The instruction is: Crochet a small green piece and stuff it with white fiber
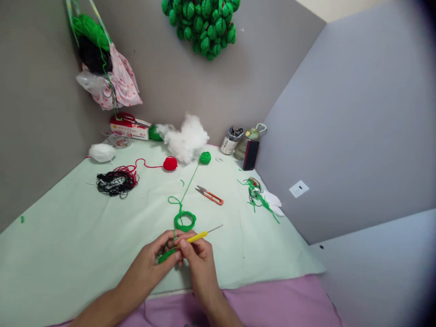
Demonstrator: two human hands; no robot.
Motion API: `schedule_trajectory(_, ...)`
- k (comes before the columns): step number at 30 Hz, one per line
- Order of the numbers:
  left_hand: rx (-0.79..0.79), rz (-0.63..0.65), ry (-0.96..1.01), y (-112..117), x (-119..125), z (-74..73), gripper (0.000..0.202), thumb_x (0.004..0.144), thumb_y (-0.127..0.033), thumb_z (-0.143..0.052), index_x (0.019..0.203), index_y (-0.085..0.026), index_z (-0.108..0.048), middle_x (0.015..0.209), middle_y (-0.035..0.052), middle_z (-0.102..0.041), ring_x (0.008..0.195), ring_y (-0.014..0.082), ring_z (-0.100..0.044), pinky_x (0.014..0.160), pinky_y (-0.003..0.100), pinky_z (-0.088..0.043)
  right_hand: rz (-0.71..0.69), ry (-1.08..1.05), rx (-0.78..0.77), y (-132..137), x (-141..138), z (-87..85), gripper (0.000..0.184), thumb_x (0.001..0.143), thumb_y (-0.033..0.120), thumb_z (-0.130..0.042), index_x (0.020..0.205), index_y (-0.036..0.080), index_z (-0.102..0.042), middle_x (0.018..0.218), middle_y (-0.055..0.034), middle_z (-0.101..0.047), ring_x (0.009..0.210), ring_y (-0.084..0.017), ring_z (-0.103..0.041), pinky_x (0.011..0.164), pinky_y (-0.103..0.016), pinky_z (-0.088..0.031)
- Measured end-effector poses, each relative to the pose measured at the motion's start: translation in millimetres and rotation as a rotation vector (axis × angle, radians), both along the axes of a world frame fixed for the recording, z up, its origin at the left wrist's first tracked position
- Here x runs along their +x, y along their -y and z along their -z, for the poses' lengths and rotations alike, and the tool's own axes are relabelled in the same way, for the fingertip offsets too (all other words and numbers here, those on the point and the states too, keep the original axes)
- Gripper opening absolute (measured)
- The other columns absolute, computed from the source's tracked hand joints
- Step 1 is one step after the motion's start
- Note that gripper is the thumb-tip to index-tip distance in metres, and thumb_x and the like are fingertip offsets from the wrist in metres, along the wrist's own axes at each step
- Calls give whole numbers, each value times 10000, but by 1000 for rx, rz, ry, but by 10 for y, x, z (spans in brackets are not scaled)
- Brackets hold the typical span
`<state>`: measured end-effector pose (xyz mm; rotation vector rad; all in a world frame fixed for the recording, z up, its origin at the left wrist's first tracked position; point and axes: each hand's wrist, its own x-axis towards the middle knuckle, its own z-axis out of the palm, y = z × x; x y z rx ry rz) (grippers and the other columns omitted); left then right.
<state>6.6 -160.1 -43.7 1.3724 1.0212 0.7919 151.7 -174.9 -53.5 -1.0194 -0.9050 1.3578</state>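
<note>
My left hand (158, 256) is closed around a small piece of green crochet work (166, 255), most of it hidden by my fingers. In my right hand (197, 254) a crochet hook with a yellow handle (197, 237) is gripped, one metal end pointing up and right. Its other end reaches toward the green piece, and both hands nearly touch. A green yarn strand runs from my left fingers past a loose ring of green yarn (185, 221) just beyond them, on to a small green yarn ball (205, 158).
Orange thread snips (213, 197) lie beyond my right hand. Around them are a red yarn ball (170, 163), tangled black threads (117, 182), white stuffing (187, 138), yarn scraps (259, 196), a phone (251, 155) and a pen cup (230, 141). Walls (296, 136) border the table.
</note>
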Motion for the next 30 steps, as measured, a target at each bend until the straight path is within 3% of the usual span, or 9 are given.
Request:
schedule_trajectory(6, 2, -2, -8, 3, 19, 28, 392, 954, -390, -615, 1307, -235, -686, 911, 23, -744, 875, 210, -682, 872, 289, -545, -7, 8, 19, -5, 16, 41, 351, 843, 515, -773, 814, 167, -802, 710, -14, -652, 580, -93, -517, 569, -244, -429)
schedule_trajectory(13, -18, 7, 24, -10, 9, -10, 383, 946, -392, -631, 1283, -224, -704, 951, 34, -745, 898, 210, -678, 859, 280, -543, -18, -3, 40, -1, 21, 31, 303, 837, 489, -784, 862, 190, -826, 894, -59, -741, 589, -90, -551, 572, -249, -471)
schedule_trajectory(20, -172, -44, 205, 65, -96, -66, 527, 930, -468, -693, 1403, -249, -616, 1046, 36, -748, 988, 213, -683, 942, 304, -542, -20, -33, 118, 60, 1, -133, 151, 822, 401, -823, 840, 252, -839, 807, -8, -676, 616, -112, -614, 624, -273, -525)
schedule_trajectory(23, -196, -54, 251, 93, -112, -129, 480, 916, -458, -718, 1350, -263, -650, 1156, 42, -748, 1114, 233, -674, 988, 306, -532, -42, -9, 169, 93, -8, -225, 132, 850, 400, -796, 870, 280, -846, 861, -19, -672, 679, -128, -622, 656, -286, -534)
schedule_trajectory(27, -205, -35, 284, 52, -73, -277, 459, 884, -427, -759, 1296, -241, -679, 1329, 71, -703, 1229, 262, -643, 1036, 328, -523, 0, 181, 262, 106, 22, -336, 122, 898, 358, -752, 953, 314, -851, 943, -53, -700, 857, -180, -649, 725, -308, -546)
schedule_trajectory(30, -171, -39, 297, -9, -5, -427, 508, 849, -403, -792, 1308, -224, -666, 1257, 77, -721, 1229, 267, -641, 1027, 325, -522, 42, 242, 333, 87, 70, -443, 126, 909, 323, -744, 981, 330, -848, 976, -56, -736, 865, -182, -653, 728, -313, -540)
